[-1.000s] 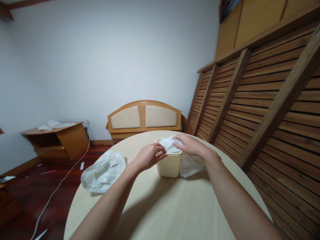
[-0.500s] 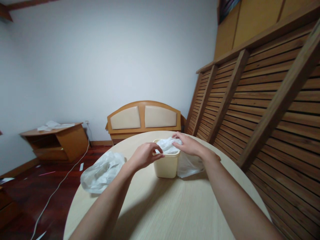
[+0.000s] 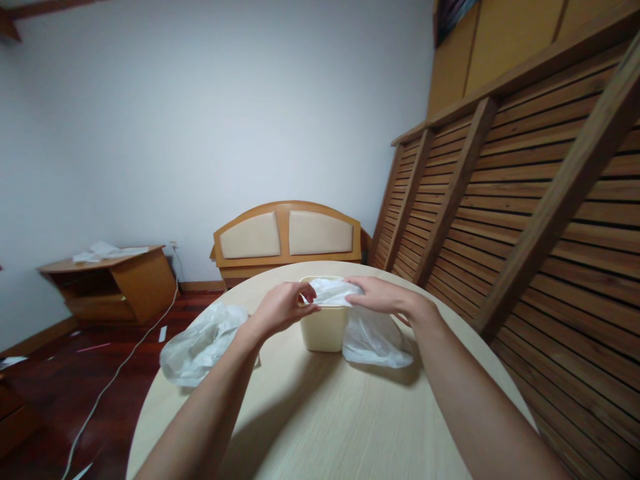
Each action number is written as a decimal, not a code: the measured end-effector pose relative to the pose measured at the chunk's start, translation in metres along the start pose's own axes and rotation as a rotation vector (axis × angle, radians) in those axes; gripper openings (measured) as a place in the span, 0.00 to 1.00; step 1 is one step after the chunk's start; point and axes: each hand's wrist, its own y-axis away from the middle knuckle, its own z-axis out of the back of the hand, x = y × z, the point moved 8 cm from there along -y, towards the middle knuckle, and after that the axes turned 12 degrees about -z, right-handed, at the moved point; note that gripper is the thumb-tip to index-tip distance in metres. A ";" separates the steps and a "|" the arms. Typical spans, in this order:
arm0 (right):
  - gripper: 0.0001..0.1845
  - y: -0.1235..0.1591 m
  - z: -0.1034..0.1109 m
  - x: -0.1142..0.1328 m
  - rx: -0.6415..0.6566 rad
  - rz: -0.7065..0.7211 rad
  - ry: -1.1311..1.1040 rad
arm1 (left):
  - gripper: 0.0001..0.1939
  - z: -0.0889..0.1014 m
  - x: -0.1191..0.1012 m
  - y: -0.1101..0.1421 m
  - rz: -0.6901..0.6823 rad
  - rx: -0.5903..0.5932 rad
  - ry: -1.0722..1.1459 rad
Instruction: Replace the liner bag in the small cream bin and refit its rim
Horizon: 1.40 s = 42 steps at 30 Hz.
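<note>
A small cream plastic bin (image 3: pixel 324 331) stands upright on the round table. White plastic bag (image 3: pixel 333 291) film lies in its mouth, and a translucent part (image 3: pixel 375 343) spills down outside the right wall onto the tabletop. My left hand (image 3: pixel 285 308) is closed at the bin's left rim, thumb along the front edge and fingers curled over the opening. At the right rim, my right hand (image 3: pixel 383 295) has thumb and fingers closed on the bag; its far fingertips are partly hidden. A second crumpled white plastic bag (image 3: pixel 200 347) lies left of my left forearm.
The pale round table (image 3: pixel 350 420) has its curved edge on both sides. Beyond it stands a headboard (image 3: pixel 287 233). Slatted wooden panels (image 3: pixel 500 200) lean at the right. A low cabinet (image 3: pixel 115 280) with papers and a white cable (image 3: pixel 120 367) are at the left.
The bin has shifted slightly left along with my left hand. My right hand has come down lower at the rim, and the bag outside the bin has spread nearer to me.
</note>
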 end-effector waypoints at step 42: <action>0.13 0.019 0.009 0.063 -0.025 0.338 -0.098 | 0.16 -0.026 -0.008 -0.009 -0.022 -0.084 0.292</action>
